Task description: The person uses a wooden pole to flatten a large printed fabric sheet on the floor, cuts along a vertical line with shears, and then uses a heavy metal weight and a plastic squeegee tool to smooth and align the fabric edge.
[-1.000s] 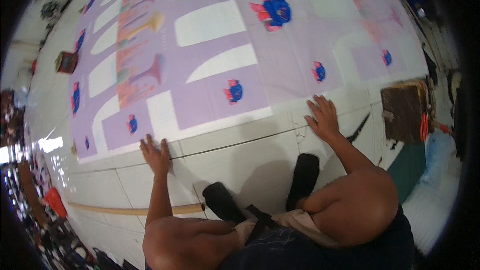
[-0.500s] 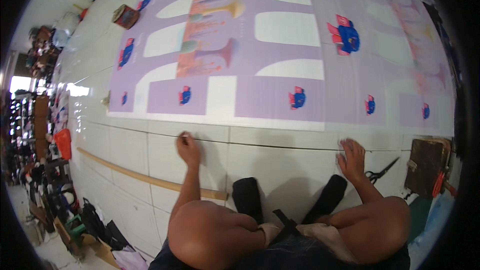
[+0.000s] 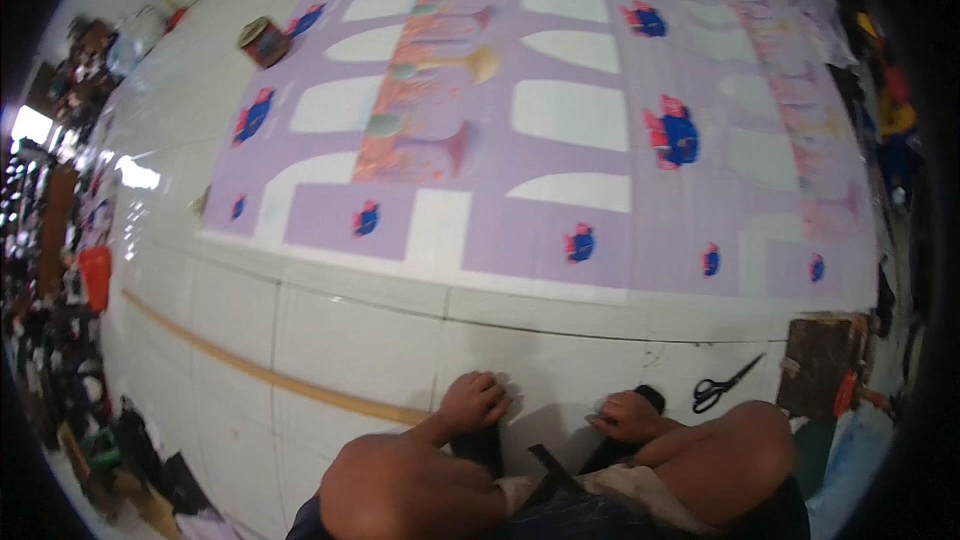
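A wide printed cloth (image 3: pixel 575 295), lilac with white window shapes and small blue-and-pink figures, lies spread on the white tiled floor. Short of its near edge, my left hand (image 3: pixel 475 400) is low over my left foot, fingers curled in. My right hand (image 3: pixel 628 416) rests by my right foot and knee, its fingers bent toward the left. Whatever either hand might hold is hidden in the curled fingers. Black-handled scissors (image 3: pixel 708 395) lie on the floor right of my right hand, blades toward the far right. A long wooden strip (image 3: pixel 270 375) ends beside my left forearm.
A rusty tin can (image 3: pixel 262 43) stands at the cloth's far left edge. Past the scissors sits a worn brown slab (image 3: pixel 820 365) with a red-handled tool (image 3: pixel 846 392) beside it. A thin dark line (image 3: pixel 550 327) crosses the floor before the cloth. Clutter fills the left side.
Both hands have drawn back from the dark line near the cloth toward my feet, the left one also moving right. The scissors now show fully. My view has shifted slightly.
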A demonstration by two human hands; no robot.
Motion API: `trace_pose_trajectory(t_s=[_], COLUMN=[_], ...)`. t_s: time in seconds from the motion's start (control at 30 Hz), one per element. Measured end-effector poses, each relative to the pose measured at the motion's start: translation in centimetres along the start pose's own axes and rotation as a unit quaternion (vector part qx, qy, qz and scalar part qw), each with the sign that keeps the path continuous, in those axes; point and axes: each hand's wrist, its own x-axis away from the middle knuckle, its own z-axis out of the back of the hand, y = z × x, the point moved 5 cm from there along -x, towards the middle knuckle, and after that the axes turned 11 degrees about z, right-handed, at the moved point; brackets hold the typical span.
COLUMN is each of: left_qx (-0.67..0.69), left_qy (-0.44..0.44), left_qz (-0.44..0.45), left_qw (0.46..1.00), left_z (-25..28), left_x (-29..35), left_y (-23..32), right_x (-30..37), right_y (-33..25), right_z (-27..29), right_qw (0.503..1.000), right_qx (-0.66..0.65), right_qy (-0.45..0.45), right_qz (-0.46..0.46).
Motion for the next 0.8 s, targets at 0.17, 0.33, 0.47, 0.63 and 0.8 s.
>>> trace_pose_trajectory(t_s=[0.17,0.33,0.47,0.63,0.8], left_qx=[-0.008,-0.007,-0.100,-0.230,0.278], left_qy=[0.006,0.120,0.289,0.369,0.380], left_qz=[-0.015,0.050,-0.100,-0.043,0.173], left_qw=[1.000,0.991,0.947,0.899,0.865], left_z=[-0.2,6.1,23.5,41.8,41.0], left_x=[0.2,-6.1,-16.9,-26.6,-33.3], left_y=[-1.7,-4.4,-7.8,-2.1,-6.3], right_x=[-1.6,-4.6,-12.6,-22.4,-24.0], right_y=[2.2,6.1,3.9,0.9,3.6], right_z=[2.8,17.4,32.2,43.8,40.5], right_qw=[0.997,0.953,0.906,0.889,0.882], right_qx=[0.058,0.256,0.374,0.377,0.117], right_qy=[0.043,0.134,0.183,0.154,0.394], right_qz=[0.004,-0.088,-0.072,-0.209,-0.230])
